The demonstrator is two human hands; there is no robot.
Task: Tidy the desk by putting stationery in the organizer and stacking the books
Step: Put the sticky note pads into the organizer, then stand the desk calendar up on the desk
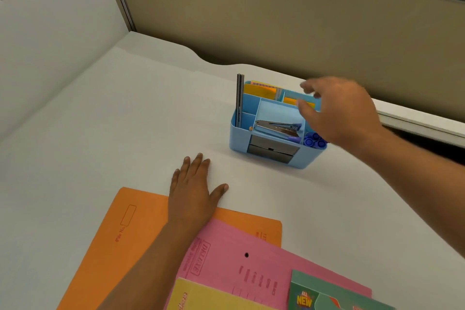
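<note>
- The light-blue plastic desk organizer (pixel 312 158) stands on the white desk (pixel 100 133), to the far right, near the beige partition wall (pixel 276 20).
- It already holds stationery:
  - A silver metal stapler (pixel 276 128) lies in the wide middle compartment.
  - A cluster of blue pen caps (pixel 314 140) fills the near-right compartment.
  - Orange and yellow sticky notes (pixel 259 90) stand in the far slots.
  - 2 thin dark upright sticks (pixel 239 100) stand at its left wall.
- The right hand (pixel 337 113) hovers over the organizer's right side. Its fingers are loosely spread and released, and it grasps nothing visible. The fingertips are blurred, so I cannot tell whether they touch the rim.
- The left hand (pixel 193 191) lies flat, palm down, with straight fingers. Its heel rests on the far edge of the orange paper folder (pixel 130 229) and its fingertips on bare desk, probably bracing the body or pinning the pile.
- 4 flat items overlap at the near edge in a loose fan, not squared:
  - the orange folder is lowest;
  - a pink card folder (pixel 251 267) lies over it;
  - a yellow folder (pixel 206 297) and a green printed booklet (pixel 324 294) lie on the pink.
- No loose stationery shows on the desk, so the sorting looks done. Stacking the pile neatly appears to be what remains.
</note>
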